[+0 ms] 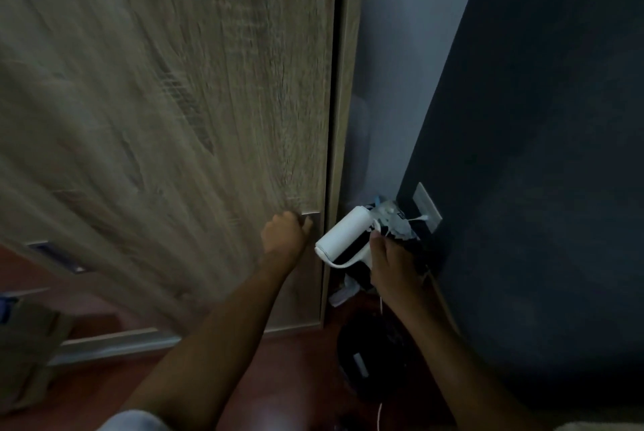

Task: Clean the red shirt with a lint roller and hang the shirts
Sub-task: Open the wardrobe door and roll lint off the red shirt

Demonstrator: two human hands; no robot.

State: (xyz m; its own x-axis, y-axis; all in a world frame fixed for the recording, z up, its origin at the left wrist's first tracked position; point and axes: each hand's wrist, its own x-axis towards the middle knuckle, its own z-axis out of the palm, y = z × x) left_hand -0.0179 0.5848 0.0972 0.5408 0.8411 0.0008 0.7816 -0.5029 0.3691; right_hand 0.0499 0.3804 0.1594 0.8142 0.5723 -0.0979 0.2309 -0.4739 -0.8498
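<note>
A white lint roller (343, 233) is in my right hand (392, 265), whose fingers curl round its handle; the roll points up and left. My left hand (284, 233) has its fingers curled on the small metal handle (311, 215) at the right edge of a wooden wardrobe door (174, 99). The door fills the left and centre of the view and looks blurred. No shirt is visible.
To the right stands a dark wall (540, 151) with a wall socket (427, 207) and a white cable. A pale wall strip (390, 82) lies between wardrobe and dark wall. A black round object (376, 357) sits on the red-brown floor. A cardboard box (28, 343) is at lower left.
</note>
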